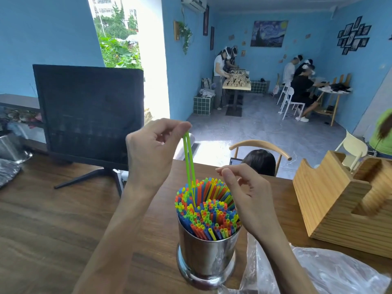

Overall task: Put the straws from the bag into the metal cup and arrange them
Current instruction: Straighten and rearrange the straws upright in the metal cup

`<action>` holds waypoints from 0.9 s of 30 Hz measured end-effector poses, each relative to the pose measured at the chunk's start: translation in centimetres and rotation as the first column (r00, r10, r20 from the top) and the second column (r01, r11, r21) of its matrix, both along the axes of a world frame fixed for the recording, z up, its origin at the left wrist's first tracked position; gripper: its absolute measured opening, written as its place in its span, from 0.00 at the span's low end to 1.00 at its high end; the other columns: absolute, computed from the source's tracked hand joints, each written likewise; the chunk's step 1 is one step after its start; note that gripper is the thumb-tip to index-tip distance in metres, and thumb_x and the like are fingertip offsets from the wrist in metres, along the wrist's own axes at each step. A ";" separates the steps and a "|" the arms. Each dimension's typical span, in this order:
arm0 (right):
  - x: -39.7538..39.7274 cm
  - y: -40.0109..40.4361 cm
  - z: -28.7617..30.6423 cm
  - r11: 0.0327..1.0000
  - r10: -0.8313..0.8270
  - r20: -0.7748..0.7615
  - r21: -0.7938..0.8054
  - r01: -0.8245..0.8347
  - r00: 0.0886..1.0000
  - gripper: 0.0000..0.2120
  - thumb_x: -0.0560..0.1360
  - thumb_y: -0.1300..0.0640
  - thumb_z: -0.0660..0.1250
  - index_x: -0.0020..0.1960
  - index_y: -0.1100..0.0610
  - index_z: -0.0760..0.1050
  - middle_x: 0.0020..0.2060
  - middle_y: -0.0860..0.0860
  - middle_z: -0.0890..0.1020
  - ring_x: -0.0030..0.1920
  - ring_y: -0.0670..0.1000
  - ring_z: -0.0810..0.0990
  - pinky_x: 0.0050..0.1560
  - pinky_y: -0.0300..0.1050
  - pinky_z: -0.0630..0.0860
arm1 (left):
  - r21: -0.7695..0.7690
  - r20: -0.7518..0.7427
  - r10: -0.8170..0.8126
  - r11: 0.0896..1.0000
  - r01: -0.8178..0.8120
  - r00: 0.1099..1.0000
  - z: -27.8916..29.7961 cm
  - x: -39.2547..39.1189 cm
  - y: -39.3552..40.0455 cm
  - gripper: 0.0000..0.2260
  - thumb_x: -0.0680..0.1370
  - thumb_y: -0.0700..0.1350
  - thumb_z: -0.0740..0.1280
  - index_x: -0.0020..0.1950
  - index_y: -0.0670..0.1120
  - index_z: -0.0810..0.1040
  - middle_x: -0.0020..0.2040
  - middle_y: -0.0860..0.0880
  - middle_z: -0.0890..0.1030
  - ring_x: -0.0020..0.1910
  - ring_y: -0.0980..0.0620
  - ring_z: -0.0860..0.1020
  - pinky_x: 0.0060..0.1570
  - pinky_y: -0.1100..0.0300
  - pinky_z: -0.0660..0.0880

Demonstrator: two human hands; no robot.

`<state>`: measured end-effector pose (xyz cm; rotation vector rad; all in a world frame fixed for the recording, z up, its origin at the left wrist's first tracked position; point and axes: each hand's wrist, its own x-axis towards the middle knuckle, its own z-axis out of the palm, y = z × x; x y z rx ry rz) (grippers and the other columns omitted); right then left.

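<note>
Left hand (152,145) pinching thin green straws (188,164), shiny metal cup (206,253)

straws (209,205): blue, orange, yellow and green, mixed
raised straws (189,160): two, bright green
metal cup (206,256): shiny silver
counter (53,225): dark brown wood grain
bag (318,272): clear plastic, lower right
wooden box (331,200): pale striped pine
monitor (89,111): black
walls (42,28): sky blue
</note>
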<state>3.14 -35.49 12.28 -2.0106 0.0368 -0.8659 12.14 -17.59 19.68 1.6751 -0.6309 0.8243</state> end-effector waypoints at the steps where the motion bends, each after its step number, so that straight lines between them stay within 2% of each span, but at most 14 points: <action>1: -0.2 0.2 0.1 1.000 -0.008 0.048 0.008 0.007 0.999 0.11 0.83 0.43 0.62 0.50 0.44 0.83 0.44 0.40 0.84 0.50 0.46 0.82 0.47 0.49 0.78 | -0.067 0.018 0.008 0.998 -0.007 1.000 0.4 -0.1 -0.1 0.11 0.77 0.57 0.71 0.47 0.50 0.86 0.39 0.51 0.85 0.37 0.49 0.81 0.39 0.50 0.78; 3: -0.5 0.4 0.3 1.000 -0.007 0.133 0.022 0.004 0.991 0.12 0.82 0.44 0.63 0.46 0.45 0.83 0.41 0.41 0.84 0.46 0.49 0.83 0.44 0.54 0.78 | -0.188 0.030 0.027 0.982 -0.021 0.999 1.3 -0.2 -0.3 0.07 0.78 0.54 0.72 0.47 0.51 0.85 0.40 0.52 0.85 0.38 0.50 0.82 0.39 0.49 0.79; 4: -0.7 0.5 0.4 1.000 0.004 0.165 0.026 -0.009 0.986 0.15 0.82 0.44 0.63 0.43 0.47 0.83 0.38 0.42 0.84 0.44 0.50 0.83 0.43 0.53 0.78 | -0.245 0.028 0.040 0.969 -0.032 0.999 1.6 -0.2 -0.4 0.06 0.78 0.54 0.72 0.46 0.53 0.85 0.40 0.53 0.84 0.38 0.49 0.81 0.38 0.50 0.78; 7: -1.5 1.2 0.9 0.984 0.132 0.148 0.098 -0.147 0.980 0.21 0.81 0.44 0.63 0.36 0.51 0.85 0.33 0.45 0.85 0.38 0.49 0.85 0.41 0.40 0.77 | -0.412 -0.009 0.018 0.911 -0.020 1.000 2.2 -0.7 -0.9 0.07 0.79 0.52 0.71 0.47 0.50 0.84 0.35 0.53 0.82 0.32 0.53 0.77 0.35 0.59 0.72; 9: -1.7 1.7 1.3 0.951 0.229 0.074 0.194 -0.239 0.971 0.20 0.81 0.43 0.63 0.40 0.53 0.87 0.38 0.46 0.87 0.42 0.47 0.87 0.44 0.35 0.77 | -0.455 -0.066 -0.028 0.891 -0.006 0.997 1.7 -1.4 -1.6 0.09 0.80 0.49 0.71 0.48 0.45 0.85 0.36 0.52 0.82 0.30 0.58 0.76 0.34 0.65 0.72; 12: -1.4 2.1 1.7 0.898 0.302 0.049 0.322 -0.301 0.952 0.20 0.81 0.43 0.61 0.59 0.56 0.84 0.52 0.45 0.88 0.53 0.47 0.86 0.49 0.38 0.80 | -0.431 -0.175 -0.105 0.902 0.019 0.979 0.3 -2.3 -2.8 0.08 0.80 0.50 0.71 0.48 0.46 0.85 0.34 0.52 0.81 0.28 0.59 0.75 0.33 0.66 0.71; 14: -1.4 2.4 2.1 0.834 0.318 0.099 0.444 -0.328 0.943 0.20 0.81 0.44 0.61 0.65 0.55 0.79 0.56 0.46 0.87 0.55 0.50 0.86 0.53 0.43 0.83 | -0.419 -0.211 -0.116 0.908 0.018 0.971 -0.4 -2.7 -3.1 0.07 0.80 0.50 0.70 0.46 0.49 0.85 0.34 0.53 0.82 0.28 0.57 0.76 0.35 0.63 0.72; 16: -1.5 2.5 2.6 0.733 0.317 0.148 0.589 -0.341 0.937 0.19 0.77 0.45 0.62 0.63 0.54 0.79 0.57 0.48 0.87 0.55 0.53 0.87 0.53 0.45 0.83 | -0.442 -0.227 -0.122 0.897 0.010 0.966 -0.7 -3.0 -3.1 0.07 0.79 0.51 0.70 0.45 0.50 0.84 0.34 0.54 0.83 0.30 0.57 0.78 0.36 0.61 0.75; 20: -1.6 2.0 3.3 0.447 0.262 0.277 0.815 -0.370 0.925 0.18 0.76 0.52 0.65 0.60 0.64 0.78 0.53 0.56 0.87 0.51 0.58 0.88 0.46 0.40 0.84 | -0.437 -0.260 -0.196 0.897 0.066 0.945 -1.4 -3.7 -3.0 0.08 0.76 0.52 0.70 0.45 0.49 0.85 0.37 0.53 0.85 0.32 0.55 0.83 0.37 0.60 0.81; 22: -1.4 1.5 3.3 0.390 0.205 0.313 0.843 -0.371 0.927 0.16 0.75 0.54 0.66 0.57 0.64 0.79 0.49 0.57 0.87 0.48 0.57 0.88 0.43 0.39 0.83 | -0.385 -0.295 -0.244 0.915 0.119 0.924 -2.2 -3.9 -2.7 0.08 0.75 0.52 0.71 0.46 0.49 0.85 0.37 0.52 0.86 0.34 0.55 0.83 0.37 0.61 0.81; 24: -1.1 0.8 3.0 0.449 0.135 0.333 0.819 -0.357 0.933 0.12 0.76 0.54 0.66 0.54 0.61 0.79 0.46 0.55 0.87 0.46 0.54 0.88 0.42 0.39 0.83 | -0.266 -0.371 -0.287 0.944 0.195 0.883 -3.0 -3.7 -1.9 0.07 0.74 0.52 0.72 0.45 0.50 0.86 0.37 0.53 0.86 0.35 0.57 0.83 0.40 0.60 0.83; 27: -1.0 -0.3 2.6 0.675 0.046 0.350 0.679 -0.287 0.936 0.10 0.76 0.52 0.67 0.50 0.58 0.79 0.42 0.52 0.87 0.43 0.53 0.87 0.42 0.41 0.82 | 0.059 -0.497 -0.238 0.950 0.307 0.834 -4.2 -2.9 -0.3 0.00 0.74 0.50 0.75 0.43 0.56 0.86 0.39 0.59 0.86 0.41 0.60 0.83 0.41 0.65 0.79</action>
